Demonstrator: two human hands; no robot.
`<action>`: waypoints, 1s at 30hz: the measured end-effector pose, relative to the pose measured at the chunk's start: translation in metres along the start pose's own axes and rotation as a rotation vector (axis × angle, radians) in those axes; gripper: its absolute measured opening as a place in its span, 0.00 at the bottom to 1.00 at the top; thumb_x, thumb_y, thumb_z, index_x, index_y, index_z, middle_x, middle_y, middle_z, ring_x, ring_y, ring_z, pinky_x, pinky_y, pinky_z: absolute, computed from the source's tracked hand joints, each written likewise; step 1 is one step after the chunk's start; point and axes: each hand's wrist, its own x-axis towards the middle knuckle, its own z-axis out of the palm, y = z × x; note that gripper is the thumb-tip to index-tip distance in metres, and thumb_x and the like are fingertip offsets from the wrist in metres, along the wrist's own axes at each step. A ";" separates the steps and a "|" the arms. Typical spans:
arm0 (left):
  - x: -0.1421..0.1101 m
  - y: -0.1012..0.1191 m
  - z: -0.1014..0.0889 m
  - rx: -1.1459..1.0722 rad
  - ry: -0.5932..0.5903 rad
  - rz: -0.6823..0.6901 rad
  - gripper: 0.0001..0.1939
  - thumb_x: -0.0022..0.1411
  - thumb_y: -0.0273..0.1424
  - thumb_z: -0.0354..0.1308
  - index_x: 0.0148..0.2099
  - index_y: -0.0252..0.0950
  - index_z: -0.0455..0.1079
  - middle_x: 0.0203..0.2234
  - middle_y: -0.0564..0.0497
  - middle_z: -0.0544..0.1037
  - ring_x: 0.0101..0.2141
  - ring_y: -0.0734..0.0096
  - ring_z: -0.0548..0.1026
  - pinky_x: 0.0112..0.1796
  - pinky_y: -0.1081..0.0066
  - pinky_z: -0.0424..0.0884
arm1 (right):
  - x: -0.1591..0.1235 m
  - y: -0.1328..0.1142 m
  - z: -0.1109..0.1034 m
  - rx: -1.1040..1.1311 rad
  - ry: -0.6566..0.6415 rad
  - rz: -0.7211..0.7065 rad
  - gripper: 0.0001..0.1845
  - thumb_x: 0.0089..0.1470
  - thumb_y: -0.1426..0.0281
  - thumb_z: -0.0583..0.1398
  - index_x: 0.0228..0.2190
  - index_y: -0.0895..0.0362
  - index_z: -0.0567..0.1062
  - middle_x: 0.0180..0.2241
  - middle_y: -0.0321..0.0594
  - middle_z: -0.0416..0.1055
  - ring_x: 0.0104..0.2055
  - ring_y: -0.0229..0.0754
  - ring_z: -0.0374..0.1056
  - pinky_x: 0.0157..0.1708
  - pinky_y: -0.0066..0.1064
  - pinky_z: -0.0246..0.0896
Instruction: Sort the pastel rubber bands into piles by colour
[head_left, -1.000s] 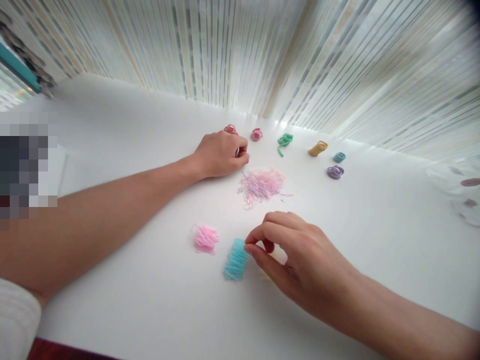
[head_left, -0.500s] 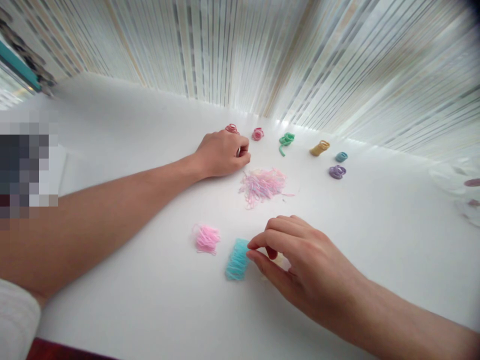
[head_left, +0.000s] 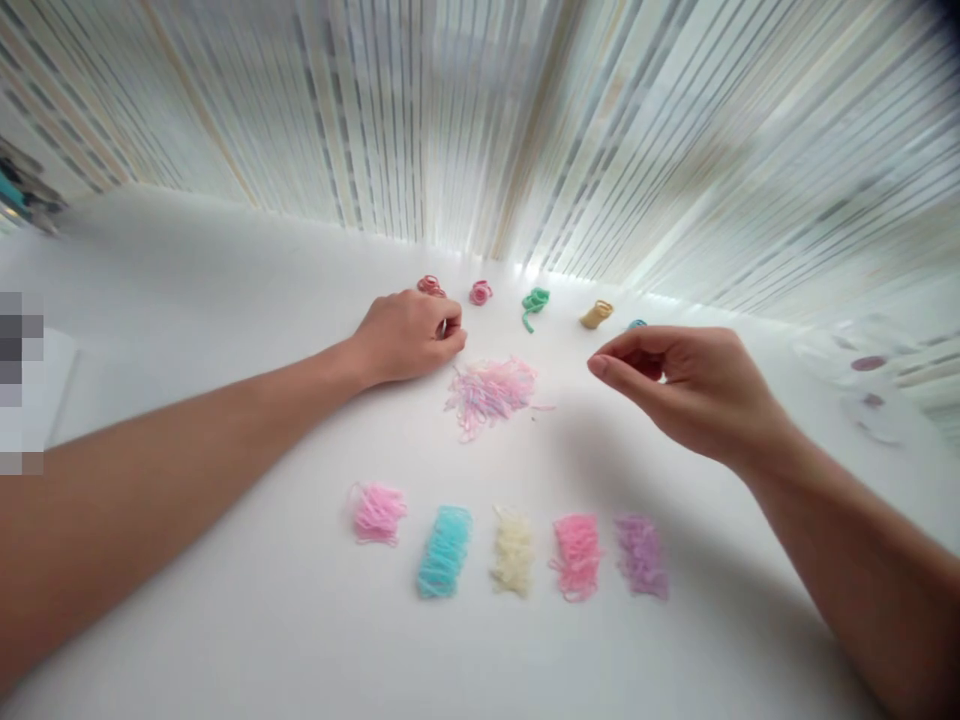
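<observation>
Fingers [head_left: 634,380] of the right hand [head_left: 705,385] are pinched closed in mid-air, any strand between them too fine to tell; nearest is a row of pink [head_left: 379,513], turquoise [head_left: 444,552], cream [head_left: 513,552], coral [head_left: 577,557] and lilac heaps [head_left: 642,556], with open tabletop [head_left: 487,660] between neighbours. Beyond a bare strip lies the mixed strand pile [head_left: 491,390], where a light fingertip pinch, lifted high over the row, should suit tangled pieces. Beside it the left hand [head_left: 405,338] rests with fingers curled closed, and small coils [head_left: 536,302] line the far edge below a striped curtain [head_left: 465,120].
</observation>
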 end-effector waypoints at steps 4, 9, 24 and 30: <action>0.001 -0.001 -0.001 0.016 0.008 0.003 0.12 0.66 0.40 0.56 0.36 0.41 0.77 0.33 0.50 0.85 0.36 0.58 0.81 0.36 0.64 0.67 | 0.006 0.022 0.012 0.159 -0.086 0.053 0.12 0.62 0.59 0.69 0.31 0.54 0.84 0.23 0.39 0.73 0.25 0.40 0.61 0.23 0.34 0.55; 0.000 0.002 -0.004 0.009 0.007 -0.011 0.11 0.65 0.39 0.57 0.36 0.41 0.78 0.33 0.49 0.85 0.36 0.58 0.81 0.37 0.64 0.68 | 0.000 0.032 0.032 0.239 -0.188 -0.012 0.11 0.61 0.62 0.69 0.35 0.57 0.84 0.23 0.36 0.71 0.25 0.38 0.61 0.25 0.33 0.55; 0.000 0.002 -0.005 0.015 -0.015 -0.032 0.12 0.65 0.41 0.56 0.36 0.43 0.78 0.32 0.49 0.84 0.36 0.57 0.81 0.37 0.63 0.67 | -0.001 0.042 0.034 0.194 -0.267 -0.153 0.07 0.62 0.66 0.69 0.35 0.57 0.85 0.31 0.38 0.76 0.28 0.37 0.64 0.28 0.31 0.58; 0.001 0.001 -0.004 0.022 -0.015 -0.036 0.13 0.65 0.42 0.56 0.37 0.42 0.78 0.33 0.49 0.84 0.39 0.57 0.81 0.40 0.65 0.68 | 0.000 0.044 0.035 0.194 -0.260 -0.169 0.10 0.65 0.63 0.68 0.35 0.57 0.84 0.32 0.41 0.77 0.32 0.40 0.67 0.32 0.33 0.61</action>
